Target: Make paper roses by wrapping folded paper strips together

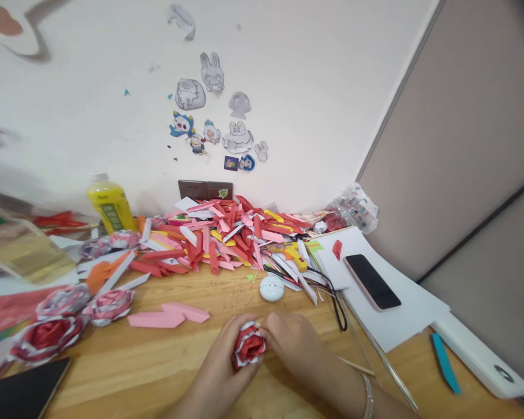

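A red and white folded paper flower (250,344) is held up over the wooden table, near the bottom middle of the view. My left hand (224,364) is wrapped around its left side and underside, with the thumb below the petals. My right hand (291,340) touches the flower's upper right edge, its fingers pinched together at the rim. What the right fingertips grip is too small to make out. Two pink folded strips (168,315) lie on the table to the left of the hands.
Folded strips (218,233) heap against the wall. Finished paper flowers (48,337) and a yellow bottle (110,203) stand left. A white round case (271,288), a yellow glue gun (296,257), a phone (372,281) and white paper (393,320) lie beyond and right of the hands.
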A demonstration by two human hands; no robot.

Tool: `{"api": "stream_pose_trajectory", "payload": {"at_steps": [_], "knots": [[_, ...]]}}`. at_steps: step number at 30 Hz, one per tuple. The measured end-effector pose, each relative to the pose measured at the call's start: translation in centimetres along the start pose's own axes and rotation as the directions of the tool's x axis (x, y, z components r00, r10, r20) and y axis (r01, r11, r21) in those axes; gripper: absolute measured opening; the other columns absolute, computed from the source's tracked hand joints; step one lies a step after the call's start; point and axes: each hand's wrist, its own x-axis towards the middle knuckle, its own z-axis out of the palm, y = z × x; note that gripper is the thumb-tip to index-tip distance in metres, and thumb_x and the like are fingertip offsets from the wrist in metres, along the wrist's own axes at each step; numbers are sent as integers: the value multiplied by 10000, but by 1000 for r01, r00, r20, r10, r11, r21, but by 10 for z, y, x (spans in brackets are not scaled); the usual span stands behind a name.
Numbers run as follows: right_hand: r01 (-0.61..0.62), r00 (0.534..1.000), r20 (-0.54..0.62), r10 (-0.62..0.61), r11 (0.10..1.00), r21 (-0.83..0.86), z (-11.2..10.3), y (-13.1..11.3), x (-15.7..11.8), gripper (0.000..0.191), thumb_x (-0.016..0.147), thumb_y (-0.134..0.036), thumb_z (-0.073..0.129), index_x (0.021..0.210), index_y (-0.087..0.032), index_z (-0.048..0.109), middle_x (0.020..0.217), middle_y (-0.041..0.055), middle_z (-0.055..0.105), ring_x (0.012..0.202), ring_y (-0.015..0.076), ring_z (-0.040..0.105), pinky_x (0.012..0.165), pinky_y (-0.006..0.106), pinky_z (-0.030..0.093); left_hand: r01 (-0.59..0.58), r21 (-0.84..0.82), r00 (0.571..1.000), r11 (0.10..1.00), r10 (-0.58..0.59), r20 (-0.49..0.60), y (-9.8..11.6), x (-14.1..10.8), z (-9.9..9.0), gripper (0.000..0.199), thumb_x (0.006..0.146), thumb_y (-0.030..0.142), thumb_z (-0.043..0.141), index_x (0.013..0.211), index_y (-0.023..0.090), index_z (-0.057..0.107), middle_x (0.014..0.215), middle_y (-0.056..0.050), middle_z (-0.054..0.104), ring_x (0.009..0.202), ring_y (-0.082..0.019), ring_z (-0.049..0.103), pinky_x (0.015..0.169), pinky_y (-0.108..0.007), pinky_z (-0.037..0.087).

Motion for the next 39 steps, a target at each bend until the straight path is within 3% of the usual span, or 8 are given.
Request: {"api": "stream_pose_trajectory", "payload": {"at_steps": [3,5,9,14,19,25,32,39], "knots": [[-123,989,96,115,989,84,-7,-2,3,213,932,-247,436,766,-173,546,673,21,643,568,138,584,493,233,314,6,-19,1000,1000,-5,16,0,1,0,356,742,145,556,1090,200,504,1040,-102,647,953,-246,630,822,-372,520],[-152,986,96,139,978,142,-10,-4,4,154,918,-211,455,824,-179,573,732,18,665,629,139,611,525,223,346,18,-36,1000,999,-17,23,-1,0,0,372,742,130,553,1102,205,501,1062,-104,642,970,-247,625,831,-372,516],[-46,999,15,44,980,194,-11,-5,3,157,907,-166,421,897,-182,577,747,13,658,637,140,601,562,227,384,4,-67,1000,998,-4,5,-5,-1,1,402,730,117,566,1112,222,497,1069,-87,640,975,-244,622,837,-366,512],[89,993,62,-104,973,212,-14,0,3,123,894,-184,439,892,-169,561,725,14,636,629,142,577,558,227,389,7,-123,1000,992,-7,-1,-6,-3,3,408,705,98,580,1083,234,510,1016,-59,650,917,-225,640,801,-333,523],[18,986,160,-52,979,204,-20,1,8,178,912,-157,402,853,-175,568,736,16,659,624,135,591,544,215,368,23,-119,1000,993,-24,-6,-5,-1,3,387,696,102,585,1059,223,530,997,-65,658,897,-227,648,794,-337,527],[31,974,212,-76,978,206,-31,0,9,176,861,-111,407,895,-165,571,791,38,664,658,151,601,568,219,389,41,-150,999,988,-45,-20,-1,0,1,368,693,127,604,1048,209,555,987,-74,677,890,-232,657,792,-339,533],[-37,984,176,-37,917,397,-34,1,8,189,873,-141,407,960,-178,571,868,36,667,759,148,611,667,225,425,79,-181,994,980,-91,-55,-5,-1,3,395,673,147,618,1059,205,554,1004,-78,681,904,-237,656,817,-358,528],[-119,979,200,28,880,460,-35,1,12,148,886,-140,450,888,-171,595,852,29,669,748,138,606,659,213,423,84,-146,996,986,-89,-26,-2,-1,2,379,693,152,597,1063,201,530,1012,-81,667,912,-231,648,821,-360,525]]}}
